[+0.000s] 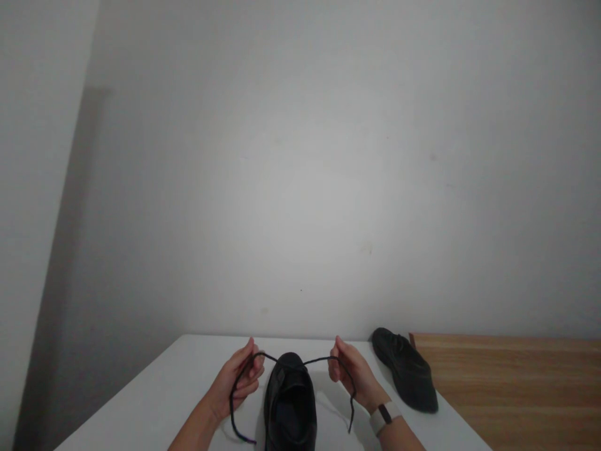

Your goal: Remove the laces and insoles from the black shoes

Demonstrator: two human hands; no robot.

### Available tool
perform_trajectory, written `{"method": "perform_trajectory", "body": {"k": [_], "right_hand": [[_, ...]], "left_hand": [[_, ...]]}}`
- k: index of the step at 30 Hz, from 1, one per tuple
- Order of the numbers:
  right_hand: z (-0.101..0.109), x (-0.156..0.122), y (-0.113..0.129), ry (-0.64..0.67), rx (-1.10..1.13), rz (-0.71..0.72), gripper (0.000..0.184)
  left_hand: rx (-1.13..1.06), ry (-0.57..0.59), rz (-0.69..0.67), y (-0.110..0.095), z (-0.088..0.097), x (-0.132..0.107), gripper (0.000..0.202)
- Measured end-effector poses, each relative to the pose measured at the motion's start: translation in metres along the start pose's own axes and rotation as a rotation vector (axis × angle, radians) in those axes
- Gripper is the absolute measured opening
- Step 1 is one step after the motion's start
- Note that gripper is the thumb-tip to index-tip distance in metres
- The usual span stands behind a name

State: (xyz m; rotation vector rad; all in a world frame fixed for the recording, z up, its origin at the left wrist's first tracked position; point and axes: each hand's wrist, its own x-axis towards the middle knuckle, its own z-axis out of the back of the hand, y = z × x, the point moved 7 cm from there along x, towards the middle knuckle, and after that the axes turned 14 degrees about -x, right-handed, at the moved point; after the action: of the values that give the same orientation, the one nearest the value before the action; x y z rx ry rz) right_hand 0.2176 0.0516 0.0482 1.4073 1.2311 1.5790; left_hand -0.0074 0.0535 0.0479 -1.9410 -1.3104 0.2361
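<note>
A black shoe (290, 401) stands on the white table (164, 394) in front of me, toe pointing away. Its black lace (263, 358) runs out of the shoe to both sides. My left hand (239, 377) pinches the left strand just left of the toe, and the loose end loops down below it. My right hand (350, 373) pinches the right strand on the other side, with the lace end (351, 413) hanging past my wrist. A white wristband (384, 415) sits on my right wrist.
A second black shoe (406, 371) lies on its side at the right, near the seam between the white table and a wooden table (516, 388). A plain grey wall (300, 188) rises right behind both tables.
</note>
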Motion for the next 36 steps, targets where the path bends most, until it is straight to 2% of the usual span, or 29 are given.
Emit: {"method": "perform_trajectory", "body": {"k": [3,5,7,9,13,18,26,32,36], "right_hand": [[-0.011,0.003,-0.014,0.049,-0.224,-0.032,0.05],[-0.015,0.005,-0.028,0.059,-0.281,-0.078,0.044],[-0.019,0.007,-0.037,0.07,-0.302,-0.093,0.041],[-0.022,0.007,-0.04,0.072,-0.325,-0.084,0.039],[-0.023,0.008,-0.039,0.04,-0.369,-0.042,0.036],[-0.021,0.012,-0.038,-0.018,-0.428,0.008,0.035],[-0.022,0.011,-0.02,-0.153,-0.438,0.113,0.034],[-0.024,0.009,-0.017,-0.074,-0.39,0.078,0.032],[-0.022,0.008,-0.023,-0.017,-0.374,0.017,0.027]], "left_hand": [[0.176,0.019,-0.076,0.002,0.001,0.004,0.056],[0.377,-0.049,-0.122,0.004,0.009,0.009,0.059],[0.54,-0.147,-0.114,0.007,0.02,0.012,0.052],[0.64,-0.19,-0.068,0.013,0.029,0.015,0.042],[0.777,-0.102,-0.065,0.02,0.028,0.018,0.04],[0.846,-0.055,-0.171,0.016,0.016,0.014,0.034],[0.807,-0.12,-0.324,0.003,0.002,0.011,0.03],[0.833,-0.087,-0.302,0.003,-0.001,0.01,0.031],[0.919,-0.065,-0.256,0.009,0.008,0.013,0.031]]}}
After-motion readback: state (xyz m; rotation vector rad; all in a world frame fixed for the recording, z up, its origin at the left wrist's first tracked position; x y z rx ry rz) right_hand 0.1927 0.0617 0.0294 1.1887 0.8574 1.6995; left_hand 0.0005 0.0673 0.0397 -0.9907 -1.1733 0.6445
